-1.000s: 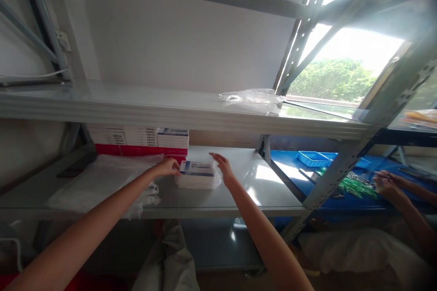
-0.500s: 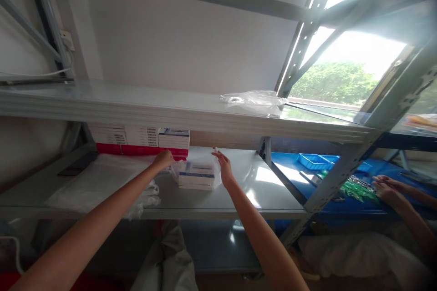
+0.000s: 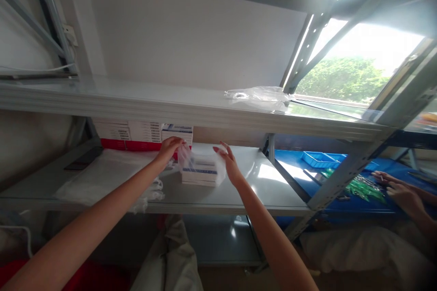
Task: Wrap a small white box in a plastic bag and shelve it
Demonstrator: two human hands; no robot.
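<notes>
While the left hand [image 3: 170,148] pinches the loose upper corner of the clear plastic bag [image 3: 186,158], the small stack of white-and-blue boxes [image 3: 200,175] inside it rests on the grey middle shelf [image 3: 259,186], just in front of the red-and-white cartons [image 3: 136,135] at the back.

Risk, as judged: the grip is on film only, fingers closed on a thin fold. A pull up or leftward could slide the boxes out of square, or tip the stack against the cartons. Thin film may also stretch or slip from the pinch. The flat plastic sheets [image 3: 102,177] to the left lie close and could be dragged along.

Pose, left to right: left arm extended up and forward, wrist level, fingertips gathered at the bag's top left. Right arm likewise extended; right hand [image 3: 229,163] open, fingers spread, palm facing left at the stack's right side, touching or just beside the bag, holding nothing.

Far right: another person's hands [image 3: 398,186] over a blue table [image 3: 293,163], well apart.
</notes>
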